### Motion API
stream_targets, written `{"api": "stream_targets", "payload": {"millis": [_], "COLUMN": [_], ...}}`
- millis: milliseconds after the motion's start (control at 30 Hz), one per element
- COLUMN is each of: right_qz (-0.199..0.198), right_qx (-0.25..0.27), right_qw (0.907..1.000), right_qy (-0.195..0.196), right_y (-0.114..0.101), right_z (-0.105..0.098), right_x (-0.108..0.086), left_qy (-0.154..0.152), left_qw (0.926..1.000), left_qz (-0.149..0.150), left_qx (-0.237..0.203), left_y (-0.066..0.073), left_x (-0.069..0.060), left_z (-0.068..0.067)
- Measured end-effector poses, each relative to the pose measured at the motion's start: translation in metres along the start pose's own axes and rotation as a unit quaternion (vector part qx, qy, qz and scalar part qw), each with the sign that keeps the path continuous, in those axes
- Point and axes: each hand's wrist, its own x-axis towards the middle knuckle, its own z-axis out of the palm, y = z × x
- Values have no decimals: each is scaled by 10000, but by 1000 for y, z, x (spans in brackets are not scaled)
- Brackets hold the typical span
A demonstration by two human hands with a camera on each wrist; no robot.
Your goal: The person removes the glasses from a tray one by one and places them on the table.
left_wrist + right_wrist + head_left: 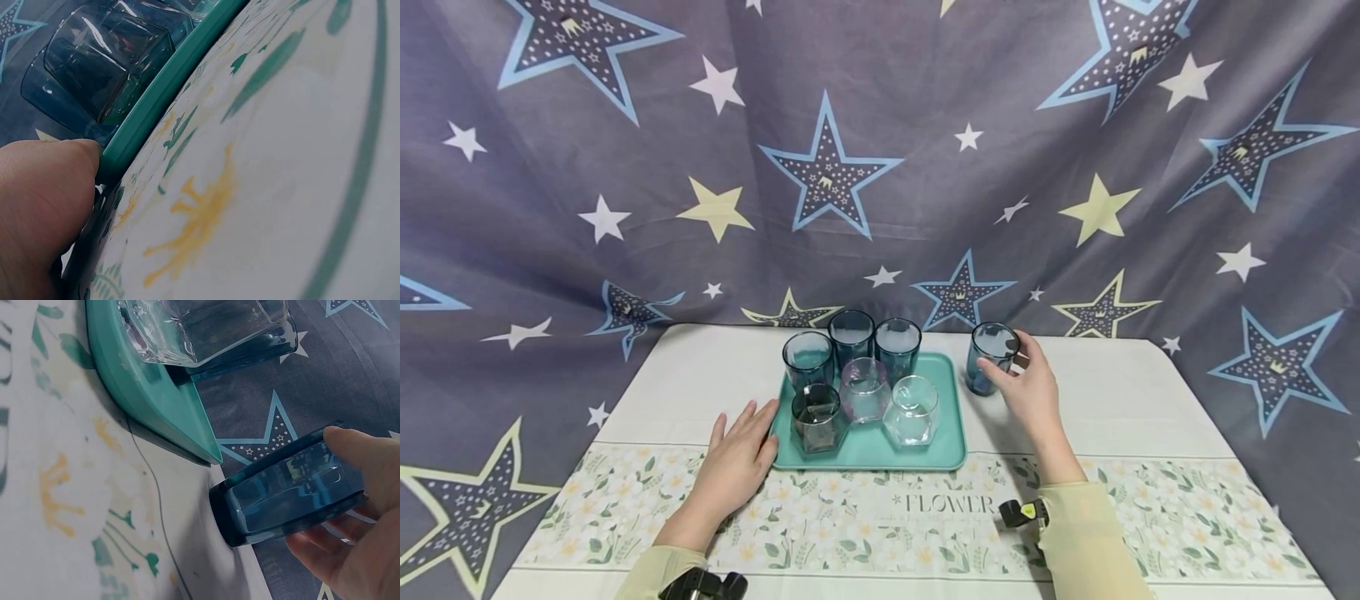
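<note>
Right hand (pixel 1030 396) grasps a smooth, rounded blue glass (pixel 979 372) near its rim, near the tray's right side; can't tell if its base touches the tablecloth (pixel 1112 408). Left hand (pixel 737 462), fingers extended, rests against the left edge of the round-cornered teal tray (pixel 865 457). Only the head view shows all six other glasses (pixel 913 417) on it, some angular-based. Right wrist view shows the blue glass's thick base; left wrist view, the tray's raised rim.
</note>
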Motion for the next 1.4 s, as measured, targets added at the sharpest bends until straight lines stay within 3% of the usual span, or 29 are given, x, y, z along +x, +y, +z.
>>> {"api": "stream_targets", "payload": {"millis": [1133, 1267, 1400], "right_qz": [80, -117, -473], "right_qx": [-16, -219, -625], "right_qw": [9999, 9997, 9967], "right_qy": [-94, -70, 205], "right_y": [-4, -5, -16], "right_z": [3, 2, 2], "right_x": [-3, -4, -8], "left_qy": [13, -13, -18], "left_qw": [10000, 10000, 9999], "left_qz": [-12, -33, -54], "left_qx": [62, 83, 98], "left_y": [-4, -4, -4], "left_x": [0, 0, 0], "left_z": [4, 4, 4]}}
